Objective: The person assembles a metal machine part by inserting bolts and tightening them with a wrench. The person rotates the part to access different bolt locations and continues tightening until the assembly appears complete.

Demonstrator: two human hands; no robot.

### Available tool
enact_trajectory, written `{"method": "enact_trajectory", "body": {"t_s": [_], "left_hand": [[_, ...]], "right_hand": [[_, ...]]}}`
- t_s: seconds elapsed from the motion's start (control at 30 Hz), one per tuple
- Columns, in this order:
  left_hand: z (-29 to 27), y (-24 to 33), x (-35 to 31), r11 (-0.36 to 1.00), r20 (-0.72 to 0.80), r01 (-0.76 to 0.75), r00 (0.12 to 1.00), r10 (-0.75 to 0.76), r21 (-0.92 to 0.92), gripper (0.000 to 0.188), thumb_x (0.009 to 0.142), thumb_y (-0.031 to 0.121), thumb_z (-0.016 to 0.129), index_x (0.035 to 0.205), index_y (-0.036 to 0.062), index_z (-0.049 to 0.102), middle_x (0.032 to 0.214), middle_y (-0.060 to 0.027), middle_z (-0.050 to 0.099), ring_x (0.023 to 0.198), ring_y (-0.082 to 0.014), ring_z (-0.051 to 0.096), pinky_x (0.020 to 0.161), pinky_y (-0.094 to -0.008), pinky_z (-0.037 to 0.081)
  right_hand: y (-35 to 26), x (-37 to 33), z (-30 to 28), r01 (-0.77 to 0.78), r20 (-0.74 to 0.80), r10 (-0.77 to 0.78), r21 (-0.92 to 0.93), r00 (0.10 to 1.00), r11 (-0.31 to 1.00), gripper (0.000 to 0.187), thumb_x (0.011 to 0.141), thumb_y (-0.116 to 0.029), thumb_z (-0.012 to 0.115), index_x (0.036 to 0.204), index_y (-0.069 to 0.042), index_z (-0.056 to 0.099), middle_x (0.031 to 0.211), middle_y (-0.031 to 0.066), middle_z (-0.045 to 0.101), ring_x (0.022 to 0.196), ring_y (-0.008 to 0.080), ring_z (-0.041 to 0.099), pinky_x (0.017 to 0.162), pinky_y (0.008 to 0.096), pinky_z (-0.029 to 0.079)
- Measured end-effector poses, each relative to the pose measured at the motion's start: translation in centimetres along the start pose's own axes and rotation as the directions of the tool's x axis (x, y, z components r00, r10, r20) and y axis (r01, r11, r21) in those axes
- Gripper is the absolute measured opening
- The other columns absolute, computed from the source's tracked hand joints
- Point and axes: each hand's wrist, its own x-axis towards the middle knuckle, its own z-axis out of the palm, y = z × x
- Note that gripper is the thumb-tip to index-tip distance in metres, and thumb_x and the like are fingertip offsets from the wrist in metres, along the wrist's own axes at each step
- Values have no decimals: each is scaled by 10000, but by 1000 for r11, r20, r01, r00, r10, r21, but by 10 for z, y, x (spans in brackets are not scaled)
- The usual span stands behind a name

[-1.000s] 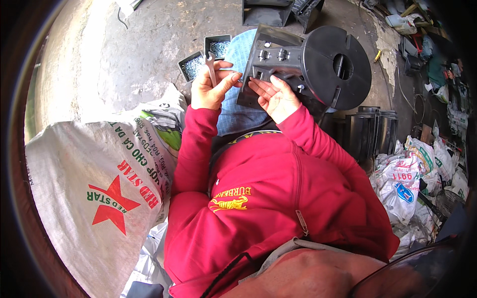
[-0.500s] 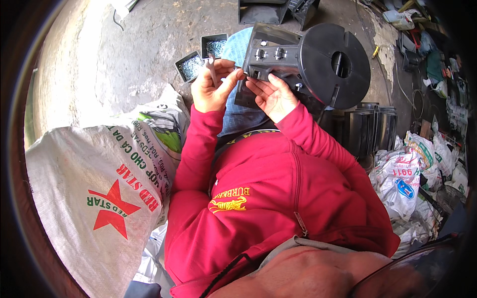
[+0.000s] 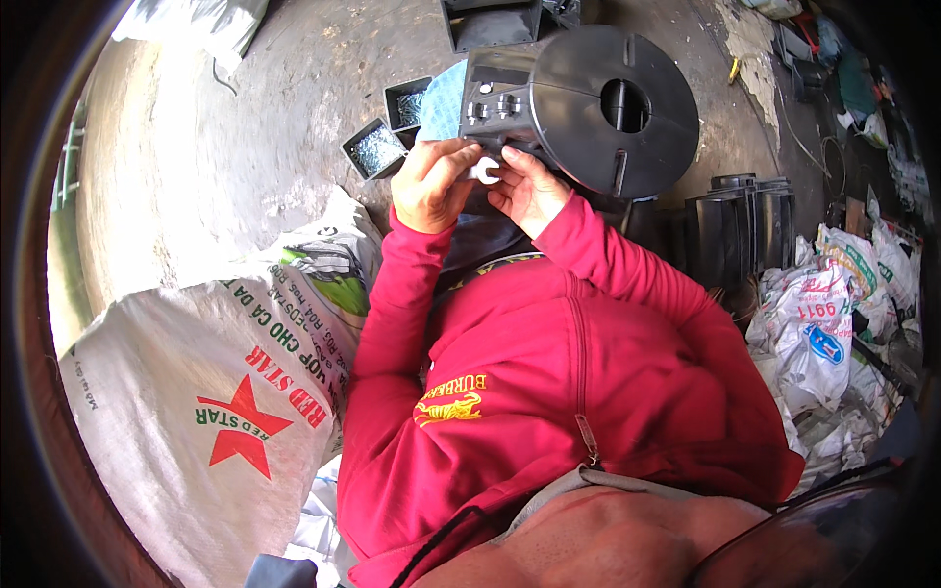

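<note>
A black plastic assembly, a round slotted disc joined to a bracket with metal bolts, sits beyond my hands. My left hand is closed around an open-end wrench. The wrench's pale, forked end sticks out toward my right hand, at the bracket's near edge. Facing it, my right hand has its thumb at that same edge, and its fingers are bent but apart beside the wrench end. The wrench's handle is hidden in my left hand.
Two black trays of small metal fasteners, one nearer and one farther, stand left of the assembly. A large white printed sack fills the left side. Black plastic parts and white bags lie at the right.
The wrench, earlier upright in my left hand, has swung so its forked end points right at the bracket. My right hand's fingers have curled in. The whole view has shifted slightly.
</note>
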Motion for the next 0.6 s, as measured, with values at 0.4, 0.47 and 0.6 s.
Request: {"method": "enact_trajectory", "body": {"t_s": [0.4,0.47,0.6], "left_hand": [[16,-4,4,966,-60,-181,979,195,186,328,569,-50,690,881,34,631,842,-75,626,715,-210,593,602,-285,494],[19,-3,3,965,-87,-189,974,207,184,334,561,-71,668,873,41,629,833,-77,620,703,-220,586,603,-294,482],[22,-5,-4,975,-82,-156,982,170,157,393,540,-112,595,894,58,625,853,-85,611,713,-239,578,628,-320,467]], "right_hand": [[1,3,-2,39,22,-42,115,999,993,167,806,-260,640,918,-164,562,862,-14,584,779,114,551,717,280,453],[1,3,-1,45,6,-46,88,999,995,179,804,-268,641,924,-168,555,868,-24,575,796,109,542,713,274,441],[5,5,-2,42,-35,-40,69,999,997,211,798,-275,647,951,-167,550,884,-26,575,819,110,538,722,274,426]]}}
